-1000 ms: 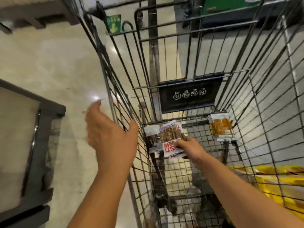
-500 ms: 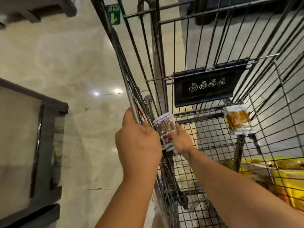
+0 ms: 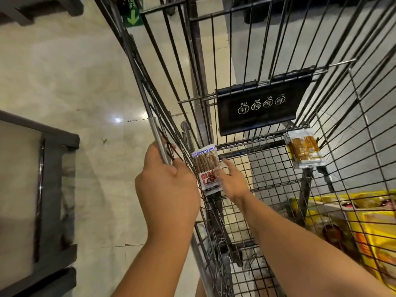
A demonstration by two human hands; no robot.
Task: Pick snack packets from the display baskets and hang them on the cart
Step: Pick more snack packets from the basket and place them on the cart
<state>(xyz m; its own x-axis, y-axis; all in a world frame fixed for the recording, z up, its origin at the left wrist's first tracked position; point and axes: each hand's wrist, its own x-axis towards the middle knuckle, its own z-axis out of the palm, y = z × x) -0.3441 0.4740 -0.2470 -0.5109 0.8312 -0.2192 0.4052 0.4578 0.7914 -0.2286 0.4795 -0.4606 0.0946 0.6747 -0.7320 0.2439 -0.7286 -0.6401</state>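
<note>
The person leans over a wire cart, both arms reaching down. The left hand is clenched around the cart's top rail on its left side, fingers wrapped over the bright metal bar. Just to the right of it, a snack packet with brown sticks and red lettering sits upright against the inside of the cart's left wall, near the corner with the front mesh. The right hand is inside the cart beside the packet: its thumb touches the packet's right edge, while the forefinger is stretched out straight and the hand grasps nothing.

A second packet, golden-brown, hangs on the front mesh well to the right, below a black plate printed with white symbols. Yellow packages show through the wires at the lower right. Outside the cart are a pale polished floor and a dark stand at the left.
</note>
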